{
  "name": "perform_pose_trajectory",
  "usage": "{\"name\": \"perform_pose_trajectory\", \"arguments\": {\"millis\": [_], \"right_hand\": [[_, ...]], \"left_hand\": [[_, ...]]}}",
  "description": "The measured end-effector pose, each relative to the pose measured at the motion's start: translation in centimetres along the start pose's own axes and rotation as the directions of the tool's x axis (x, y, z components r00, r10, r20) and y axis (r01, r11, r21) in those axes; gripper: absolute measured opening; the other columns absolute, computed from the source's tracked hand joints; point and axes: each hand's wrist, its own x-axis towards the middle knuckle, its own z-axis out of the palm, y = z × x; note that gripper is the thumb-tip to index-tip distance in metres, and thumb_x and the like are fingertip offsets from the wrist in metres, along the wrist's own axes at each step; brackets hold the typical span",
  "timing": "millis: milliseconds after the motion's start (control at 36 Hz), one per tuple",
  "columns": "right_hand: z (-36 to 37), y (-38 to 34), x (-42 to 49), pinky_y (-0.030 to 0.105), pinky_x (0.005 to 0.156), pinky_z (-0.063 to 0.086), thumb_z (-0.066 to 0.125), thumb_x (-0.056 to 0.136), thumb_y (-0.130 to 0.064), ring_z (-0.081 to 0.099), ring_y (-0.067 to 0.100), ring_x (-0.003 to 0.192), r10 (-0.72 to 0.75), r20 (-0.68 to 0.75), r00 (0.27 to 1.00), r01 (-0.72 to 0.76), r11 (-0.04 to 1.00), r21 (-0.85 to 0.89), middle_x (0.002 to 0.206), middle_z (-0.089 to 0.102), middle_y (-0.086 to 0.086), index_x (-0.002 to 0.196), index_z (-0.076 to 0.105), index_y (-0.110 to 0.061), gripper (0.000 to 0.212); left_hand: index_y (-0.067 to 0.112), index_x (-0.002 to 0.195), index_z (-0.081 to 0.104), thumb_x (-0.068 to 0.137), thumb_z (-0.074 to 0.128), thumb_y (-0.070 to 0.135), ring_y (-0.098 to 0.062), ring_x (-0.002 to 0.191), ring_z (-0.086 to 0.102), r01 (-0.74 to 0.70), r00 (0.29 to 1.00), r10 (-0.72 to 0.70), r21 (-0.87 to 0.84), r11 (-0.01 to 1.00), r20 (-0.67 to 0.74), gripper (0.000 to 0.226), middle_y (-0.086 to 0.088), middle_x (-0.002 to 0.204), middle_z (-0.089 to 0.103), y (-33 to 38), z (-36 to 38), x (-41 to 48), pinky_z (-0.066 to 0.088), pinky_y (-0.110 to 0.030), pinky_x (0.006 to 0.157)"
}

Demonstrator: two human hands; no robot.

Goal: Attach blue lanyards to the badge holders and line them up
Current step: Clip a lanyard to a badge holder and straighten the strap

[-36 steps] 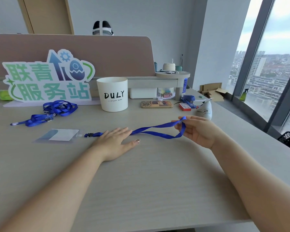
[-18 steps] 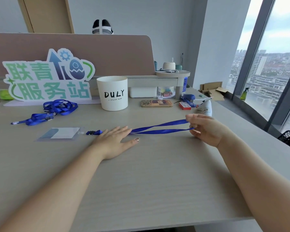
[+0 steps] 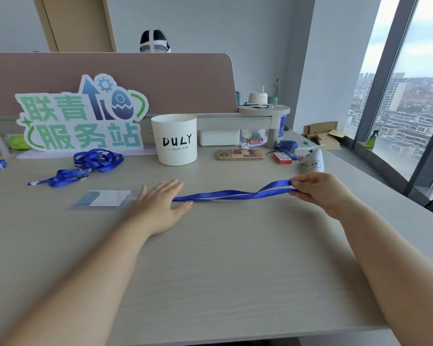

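Note:
A clear badge holder (image 3: pixel 103 199) with a blue-and-white card lies flat on the desk, left of centre. My left hand (image 3: pixel 160 208) lies flat with straight fingers, pressing down the clip end of a blue lanyard (image 3: pixel 235 194); the clip is hidden under it. The lanyard's two straps stretch to the right, just above the desk. My right hand (image 3: pixel 318 193) pinches the far loop end between thumb and fingers. A pile of more blue lanyards (image 3: pixel 85 166) lies at the back left.
A white DULY cup (image 3: pixel 174 139) stands behind the lanyard, beside a green-and-blue sign (image 3: pixel 80 116). A phone (image 3: pixel 240 154), a red box (image 3: pixel 282 158) and a blue stapler (image 3: pixel 288 146) lie at the back right. The desk edge (image 3: pixel 235 338) runs near me.
My right hand has pulled the loop end to the right and lowered it, so the lanyard is stretched out straight. My left hand slid left over the clip, closer to the badge holder.

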Motion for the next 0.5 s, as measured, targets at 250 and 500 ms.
{"name": "perform_pose_trajectory", "arguments": {"millis": [250, 500], "right_hand": [[-2.0, -0.2, 0.3, 0.011, 0.045, 0.047, 0.057, 0.092, -0.009, 0.054, 0.004, 0.049, 0.058, 0.032, 0.998, -0.064, 0.973, 0.223, 0.066, 0.064, 0.002, 0.091, 0.068, -0.008, 0.011], [-2.8, 0.6, 1.1, 0.011, 0.055, 0.053, 0.048, 0.093, 0.006, 0.055, 0.013, 0.076, 0.041, 0.076, 0.996, -0.052, 0.988, 0.145, 0.089, 0.061, 0.007, 0.086, 0.065, -0.008, 0.022]], "left_hand": [[0.046, 0.148, 0.006, 0.096, 0.015, 0.06, -0.011, 0.147, -0.005, 0.064, 0.978, -0.07, 0.04, 0.997, 0.194, 0.055, 0.016, 0.159, -0.002, -0.8, 0.1, 0.0, 0.0, -0.043, 0.119], [0.062, 0.14, 0.007, 0.096, 0.012, 0.06, -0.017, 0.147, -0.009, 0.043, 0.975, -0.052, 0.043, 0.998, 0.216, 0.044, 0.01, 0.16, -0.003, -0.5, -0.2, -0.4, -0.002, -0.047, 0.118]]}}
